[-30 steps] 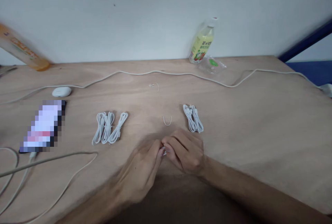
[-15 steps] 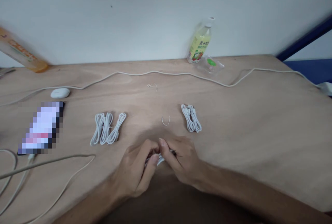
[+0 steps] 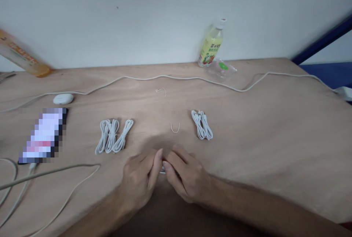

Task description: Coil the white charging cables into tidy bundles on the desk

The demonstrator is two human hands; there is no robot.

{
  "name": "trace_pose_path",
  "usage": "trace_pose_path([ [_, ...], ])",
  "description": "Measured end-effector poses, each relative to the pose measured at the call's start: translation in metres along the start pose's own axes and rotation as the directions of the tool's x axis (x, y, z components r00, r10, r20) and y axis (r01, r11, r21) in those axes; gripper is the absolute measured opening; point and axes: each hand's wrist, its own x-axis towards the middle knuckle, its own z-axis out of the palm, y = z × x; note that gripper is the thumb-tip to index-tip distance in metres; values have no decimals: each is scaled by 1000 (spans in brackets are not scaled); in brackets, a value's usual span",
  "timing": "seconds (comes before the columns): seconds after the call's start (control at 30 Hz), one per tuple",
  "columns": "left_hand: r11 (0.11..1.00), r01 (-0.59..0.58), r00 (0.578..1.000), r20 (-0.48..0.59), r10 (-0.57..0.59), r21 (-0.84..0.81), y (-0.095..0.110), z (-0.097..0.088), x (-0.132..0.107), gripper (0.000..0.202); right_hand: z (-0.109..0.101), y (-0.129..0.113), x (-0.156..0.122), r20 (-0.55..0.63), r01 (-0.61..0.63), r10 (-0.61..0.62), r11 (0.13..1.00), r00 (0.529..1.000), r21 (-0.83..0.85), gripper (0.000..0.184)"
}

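At six o'clock, a mostly hidden slim white cable [image 3: 162, 170] is grasped between the left hand [image 3: 139, 177] and right hand [image 3: 189, 175]. Beyond, three coiled white cables [image 3: 111, 136] are laid at eight o'clock, two white coils [image 3: 201, 130] at four.

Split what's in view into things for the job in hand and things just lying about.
Likely for the job: held white cable, mostly hidden; three coiled white cables, left; two coiled white cables, right; U-shaped tie.

Apparently just lying about: phone; white earbud case; orange-labelled bottle; yellow drink bottle; clear plastic wrapper; long cord.
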Motion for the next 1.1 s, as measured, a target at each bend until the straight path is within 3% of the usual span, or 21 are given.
trace_pose_path([
  [0.1, 978, 193, 981, 44, -190, -80, 2, 1, 0, 45, 1, 2, 1, -45, 81, -91, 978, 995, -190, 25],
  [0.2, 941, 300, 952, 110, -285, -159, 5, 2, 1, 47, 0, 6, 4, -83, 103, -134, 945, 987, -310, 30],
  [0.3, 936, 287, 954, 154, -259, -204, 6, 2, 2, 47, 0, 9, 8, -110, 149, -193, 935, 975, -323, 44],
  [0.4, 965, 175, 978, 145, -148, -197, 5, 0, 2, 44, 0, 10, 9, -124, 135, -171, 957, 977, -257, 49],
  [0.5, 994, -11, 995, 94, 21, -110, 1, -2, 0, 40, 1, 10, 7, -124, 32, -43, 996, 991, -85, 49],
  [0.6, 983, -180, 983, 41, 179, 24, -3, -2, -2, 39, 1, 9, 5, -48, -128, 138, 978, 989, 165, 46],
  [0.67, 969, -234, 972, 8, 234, 85, -3, -1, -1, 38, 1, 8, 4, 69, -296, 291, 893, 954, 339, 47],
  [0.73, 964, -241, 970, -13, 244, 112, -3, 0, 0, 39, 2, 6, 5, 216, -465, 413, 750, 885, 471, 49],
  [0.83, 970, -213, 976, -15, 216, 120, -3, 1, 1, 42, 3, 4, 5, 331, -566, 462, 622, 823, 540, 49],
  [0.9, 981, -165, 986, -3, 166, 104, -2, 1, 1, 44, 3, 3, 4, 290, -524, 438, 665, 851, 531, 48],
  [0.97, 993, -95, 995, 18, 94, 74, -1, 1, 0, 47, 2, 2, 3, 186, -423, 382, 774, 905, 472, 44],
  [1.1, 1000, 25, 999, 22, -25, 13, 1, 2, 0, 52, 0, 1, 2, 11, -170, 171, 967, 985, 188, 38],
])
